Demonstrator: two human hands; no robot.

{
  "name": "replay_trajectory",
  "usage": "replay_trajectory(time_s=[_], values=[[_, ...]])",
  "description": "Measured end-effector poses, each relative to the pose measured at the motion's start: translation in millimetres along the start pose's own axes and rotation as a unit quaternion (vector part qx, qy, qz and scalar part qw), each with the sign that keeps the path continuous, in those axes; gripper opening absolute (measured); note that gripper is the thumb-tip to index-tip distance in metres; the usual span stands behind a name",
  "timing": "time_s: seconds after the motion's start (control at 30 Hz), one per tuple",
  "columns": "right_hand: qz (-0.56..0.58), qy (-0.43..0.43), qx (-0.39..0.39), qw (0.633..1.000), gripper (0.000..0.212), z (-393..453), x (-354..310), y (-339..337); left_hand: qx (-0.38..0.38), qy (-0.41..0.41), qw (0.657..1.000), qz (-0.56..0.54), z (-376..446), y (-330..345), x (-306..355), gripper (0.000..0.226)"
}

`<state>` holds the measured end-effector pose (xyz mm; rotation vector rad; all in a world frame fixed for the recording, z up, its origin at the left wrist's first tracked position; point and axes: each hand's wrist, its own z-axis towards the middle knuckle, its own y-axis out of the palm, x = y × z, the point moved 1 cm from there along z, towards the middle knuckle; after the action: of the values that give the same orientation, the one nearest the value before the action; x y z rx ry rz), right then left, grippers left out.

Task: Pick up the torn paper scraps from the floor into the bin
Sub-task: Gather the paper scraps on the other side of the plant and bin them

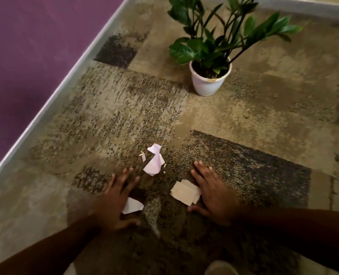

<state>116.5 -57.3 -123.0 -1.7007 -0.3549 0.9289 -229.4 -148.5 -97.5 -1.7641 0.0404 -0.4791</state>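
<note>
On the patterned carpet, short of the potted plant, both hands are spread wide and flat with nothing in them: the left hand partly covers one white scrap, the right hand touches a pale stack of scraps, and a crumpled scrap lies just beyond. No bin is in sight. I'd sweep the pieces inward into one heap, then pinch them up together.
</note>
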Motion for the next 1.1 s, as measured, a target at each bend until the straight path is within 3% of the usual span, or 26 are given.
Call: replay_trajectory(time_s=[0.2, 0.33, 0.53, 0.63, 0.83, 0.97, 1.1], values=[[0.023, 0.028, 0.026, 0.999, 0.094, 78.9, -12.1, 4.0, 0.067, -0.155, 0.985, -0.027, 33.0, 30.5, 16.8, 0.109], [0.049, -0.011, 0.024, 0.998, 0.090, 112.3, -19.5, 3.4, 0.101, -0.201, 0.970, -0.092, 70.6, 23.5, 18.3, 0.107], [0.117, -0.063, -0.023, 0.991, 0.086, 153.6, -32.0, -4.6, 0.091, -0.171, 0.979, -0.065, 82.6, 21.1, 14.1, 0.099], [0.100, -0.074, -0.039, 0.991, 0.079, 168.8, -44.7, -0.9, 0.086, -0.191, 0.972, -0.110, 81.5, 21.1, 15.0, 0.100], [0.071, -0.135, -0.010, 0.988, 0.053, 159.4, -45.9, -1.3, 0.114, -0.214, 0.960, -0.143, 77.7, 19.2, 15.3, 0.108], [0.044, -0.192, -0.015, 0.980, 0.029, 126.9, -24.6, -9.4, 0.108, -0.159, 0.979, -0.061, 80.3, 16.6, 19.0, 0.107], [0.049, -0.157, -0.042, 0.985, 0.035, 105.6, -9.9, -24.8, 0.093, -0.091, 0.991, -0.036, 81.0, 17.5, 19.6, 0.089]])
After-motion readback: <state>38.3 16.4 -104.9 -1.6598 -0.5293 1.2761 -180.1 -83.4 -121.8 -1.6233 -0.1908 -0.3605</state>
